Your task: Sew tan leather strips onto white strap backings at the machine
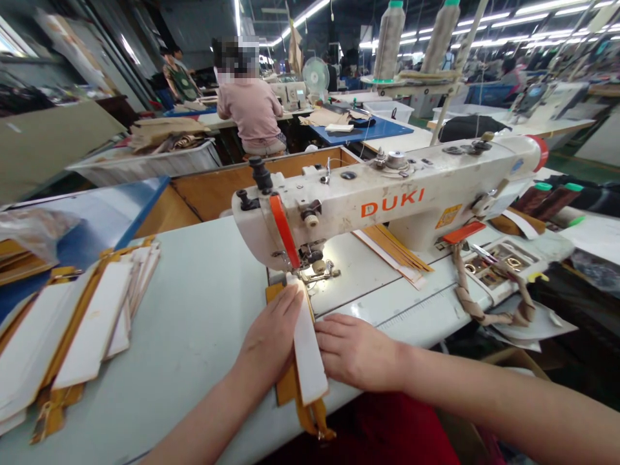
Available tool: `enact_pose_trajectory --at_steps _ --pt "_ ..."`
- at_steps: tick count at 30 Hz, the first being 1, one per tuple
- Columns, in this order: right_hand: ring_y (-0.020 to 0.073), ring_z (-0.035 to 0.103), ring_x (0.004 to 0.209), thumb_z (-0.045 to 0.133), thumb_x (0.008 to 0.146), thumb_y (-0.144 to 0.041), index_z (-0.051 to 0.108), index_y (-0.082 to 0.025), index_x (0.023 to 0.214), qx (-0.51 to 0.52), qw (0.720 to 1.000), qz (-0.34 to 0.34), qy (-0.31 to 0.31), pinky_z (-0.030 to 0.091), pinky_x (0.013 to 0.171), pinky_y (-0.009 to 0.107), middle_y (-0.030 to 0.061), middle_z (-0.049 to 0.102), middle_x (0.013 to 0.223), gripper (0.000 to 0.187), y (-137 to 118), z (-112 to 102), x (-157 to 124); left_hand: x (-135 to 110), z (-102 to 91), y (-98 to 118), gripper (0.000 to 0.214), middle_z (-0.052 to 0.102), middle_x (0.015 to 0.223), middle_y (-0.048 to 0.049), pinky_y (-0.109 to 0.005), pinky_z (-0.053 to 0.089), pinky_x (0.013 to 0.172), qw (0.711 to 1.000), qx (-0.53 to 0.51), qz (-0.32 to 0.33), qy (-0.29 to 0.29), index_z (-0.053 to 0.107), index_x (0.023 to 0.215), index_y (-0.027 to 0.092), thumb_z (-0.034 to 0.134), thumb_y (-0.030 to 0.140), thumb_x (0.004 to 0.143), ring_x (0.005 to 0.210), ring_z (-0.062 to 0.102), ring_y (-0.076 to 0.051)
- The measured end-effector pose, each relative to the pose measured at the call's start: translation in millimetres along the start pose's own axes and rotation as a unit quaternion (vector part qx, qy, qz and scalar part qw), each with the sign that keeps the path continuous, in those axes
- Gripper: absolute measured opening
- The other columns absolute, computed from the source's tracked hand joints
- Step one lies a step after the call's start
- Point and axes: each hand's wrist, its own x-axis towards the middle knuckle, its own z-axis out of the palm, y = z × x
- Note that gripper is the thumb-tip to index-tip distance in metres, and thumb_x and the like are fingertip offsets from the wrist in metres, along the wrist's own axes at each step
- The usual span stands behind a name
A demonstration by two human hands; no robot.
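A white-faced strip (pixel 310 365) with mustard-yellow material and a zipper end (pixel 317 416) under it lies beneath the presser foot of a sewing machine (pixel 339 194). My left hand (pixel 274 326) lies over the strip's left side, its fingers stretched toward the needle area and pressing down on the piece. Against the strip's right edge rests my right hand (pixel 356 352), fingers extended and flat, the thumb hidden. A mustard piece (pixel 287 386) shows below my left wrist. Light from the machine falls on the needle plate (pixel 334 287).
Stacked white and mustard zipper strips (pixel 97 323) lie on the left of the table. More mustard strips (pixel 394 248) sit behind the machine arm. A parts tray (pixel 504 265) is at right. Thread cones (pixel 389 42) stand above. A person in pink (pixel 249 110) sits ahead.
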Motion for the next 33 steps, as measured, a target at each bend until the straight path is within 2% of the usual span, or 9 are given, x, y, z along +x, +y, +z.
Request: enact_pose_trajectory --at_steps 5,9,15,19,23,27,33 --pt "0.0228 0.055 0.102 0.053 0.093 -0.019 0.062 -0.013 0.093 0.000 0.997 0.075 -0.024 0.045 0.091 0.036 0.0082 0.066 0.105 0.011 4.1 12.4 14.6 3.7 1.9 -3.0 0.050 0.053 0.134 -0.0191 -0.042 0.043 0.104 1.000 -0.002 -0.006 -0.016 0.044 0.130 0.007 0.038 0.014 0.082 0.129 0.046 -0.026" --pt "0.0227 0.056 0.096 0.053 0.092 -0.018 0.062 -0.012 0.093 0.016 0.996 0.074 -0.039 0.045 0.088 0.036 0.0085 0.066 0.099 0.011 -5.1 9.4 16.2 -0.7 1.5 -0.8 0.050 0.053 0.134 -0.0202 -0.042 0.045 0.102 1.000 0.003 0.003 -0.025 0.044 0.131 0.006 0.037 0.013 0.082 0.128 0.046 -0.026" --pt "0.0256 0.054 0.096 0.054 0.090 -0.021 0.061 -0.010 0.094 0.052 0.995 0.075 -0.033 0.045 0.085 0.037 0.0099 0.064 0.099 0.014 -35.4 1.6 5.5 -27.1 -1.6 14.9 0.050 0.056 0.132 -0.0222 -0.041 0.048 0.097 0.998 0.049 0.028 -0.019 0.046 0.130 0.003 0.031 0.008 0.083 0.125 0.051 -0.027" --pt "0.0247 0.054 0.094 0.052 0.091 -0.020 0.061 -0.010 0.095 0.059 0.994 0.082 -0.029 0.044 0.083 0.037 0.0102 0.063 0.098 0.014 -41.4 -0.1 4.0 -33.5 0.0 16.4 0.053 0.056 0.132 -0.0216 -0.040 0.050 0.094 0.996 0.076 0.040 -0.007 0.043 0.133 0.004 0.030 0.006 0.082 0.122 0.053 -0.027" --pt "0.0245 0.053 0.092 0.052 0.091 -0.022 0.061 -0.010 0.094 0.061 0.995 0.082 -0.021 0.044 0.082 0.036 0.0098 0.063 0.095 0.015 -39.2 0.0 4.9 -32.9 4.1 13.4 0.054 0.058 0.129 -0.0215 -0.039 0.052 0.090 0.994 0.091 0.046 0.026 0.035 0.138 0.004 0.028 0.006 0.085 0.119 0.056 -0.027" --pt "0.0245 0.053 0.090 0.052 0.090 -0.023 0.061 -0.010 0.091 0.059 0.995 0.084 -0.012 0.044 0.080 0.037 0.0092 0.061 0.094 0.016 -38.8 2.0 4.4 -32.4 4.6 13.9 0.057 0.057 0.129 -0.0236 -0.038 0.053 0.088 0.993 0.096 0.053 0.047 0.021 0.145 0.000 0.024 0.008 0.089 0.116 0.057 -0.028" --pt "0.0239 0.052 0.091 0.053 0.090 -0.030 0.061 -0.011 0.090 0.064 0.994 0.091 -0.007 0.044 0.081 0.035 0.0086 0.061 0.094 0.020 -39.8 6.4 4.0 -30.7 3.4 14.4 0.061 0.060 0.125 -0.0218 -0.037 0.053 0.086 0.990 0.108 0.051 0.068 0.005 0.150 0.003 0.020 0.009 0.091 0.110 0.061 -0.028"
